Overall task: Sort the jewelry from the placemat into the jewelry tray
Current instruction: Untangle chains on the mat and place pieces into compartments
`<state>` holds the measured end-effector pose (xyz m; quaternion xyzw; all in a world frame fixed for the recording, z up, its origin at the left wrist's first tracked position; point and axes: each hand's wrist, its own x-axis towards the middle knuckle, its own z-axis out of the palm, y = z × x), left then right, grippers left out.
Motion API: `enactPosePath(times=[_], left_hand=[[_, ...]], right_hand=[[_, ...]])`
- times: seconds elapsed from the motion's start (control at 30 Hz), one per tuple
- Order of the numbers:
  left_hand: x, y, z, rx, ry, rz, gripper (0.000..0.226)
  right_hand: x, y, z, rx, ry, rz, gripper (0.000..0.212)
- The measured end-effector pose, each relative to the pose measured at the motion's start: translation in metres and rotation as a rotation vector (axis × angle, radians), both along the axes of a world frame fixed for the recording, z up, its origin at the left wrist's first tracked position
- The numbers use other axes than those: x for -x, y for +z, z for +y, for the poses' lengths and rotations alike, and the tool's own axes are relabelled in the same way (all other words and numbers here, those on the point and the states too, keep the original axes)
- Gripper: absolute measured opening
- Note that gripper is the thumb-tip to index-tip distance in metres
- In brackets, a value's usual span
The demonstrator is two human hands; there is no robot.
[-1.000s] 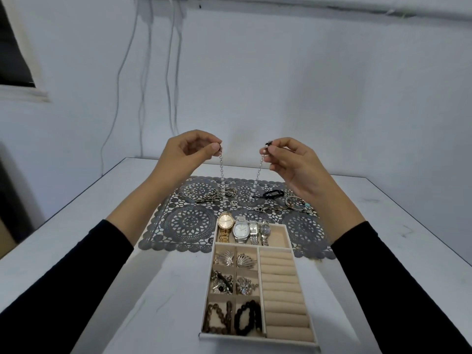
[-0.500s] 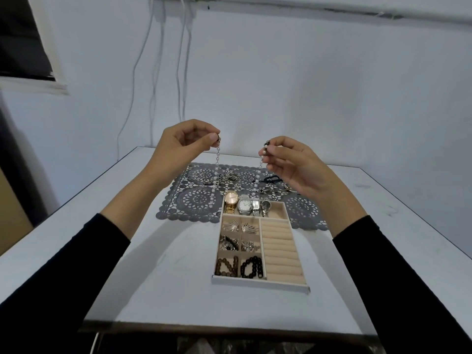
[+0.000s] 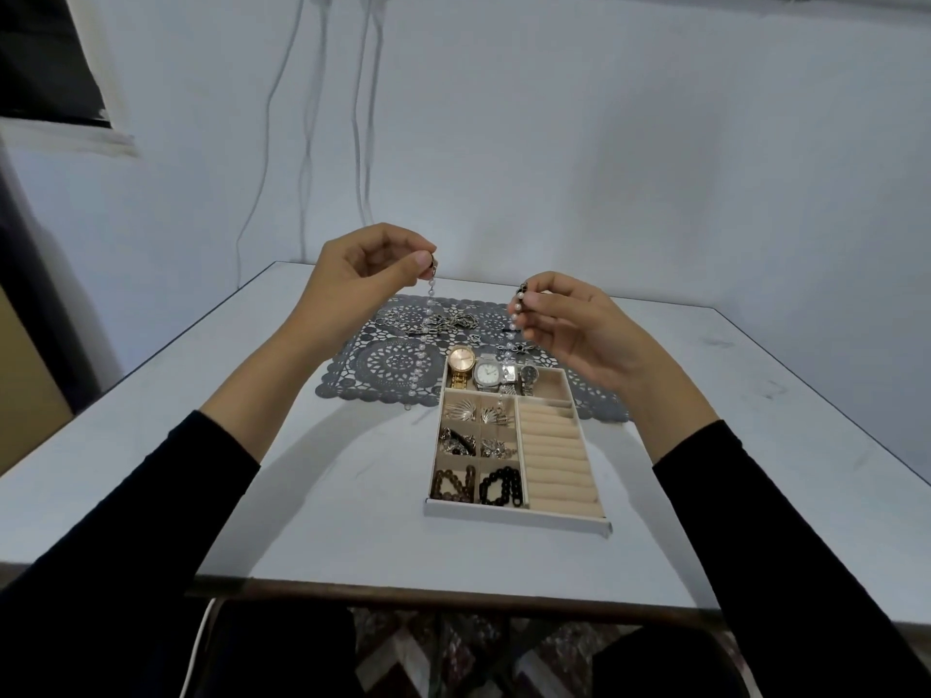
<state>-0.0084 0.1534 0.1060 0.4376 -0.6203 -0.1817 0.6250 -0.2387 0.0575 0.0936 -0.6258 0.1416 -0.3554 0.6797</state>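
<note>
White worktop [image 3: 302, 496]: jewelry tray [image 3: 514, 517], placemat [image 3: 393, 365].
Raised left grip [image 3: 362, 274] pinches a pearl strand [image 3: 424, 340]; right grip [image 3: 579, 324] pinches a second strand [image 3: 514, 317].

- Bare table [image 3: 327, 496] lies open to the left of the jewelry tray [image 3: 514, 513], to its right, and along the near edge.
- From our left hand [image 3: 368, 279] and right hand [image 3: 574, 330] beaded strands [image 3: 422, 352] hang, crossing the way to the placemat [image 3: 393, 365] and the tray's far end.
- The watches [image 3: 486, 372] fill the far compartment except its right end; the ring rolls [image 3: 556, 455] lie bare.
</note>
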Motion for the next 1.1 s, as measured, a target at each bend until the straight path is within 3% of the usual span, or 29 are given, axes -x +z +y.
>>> enactPosePath(times=[0.47, 0.9, 1.1], left_hand=[[-0.002, -0.012, -0.01, -0.04, 0.004, 0.016, 0.009], [-0.001, -0.015, -0.015, -0.05, -0.005, 0.025, 0.009], [0.0, -0.017, -0.017, -0.053, -0.011, 0.017, 0.009]], right_hand=[[-0.002, -0.027, -0.014, -0.06, -0.061, 0.088, 0.01], [0.012, -0.042, -0.023, 0.167, -0.085, 0.434, 0.008], [0.015, -0.039, -0.017, 0.271, 0.022, 0.533, 0.01]])
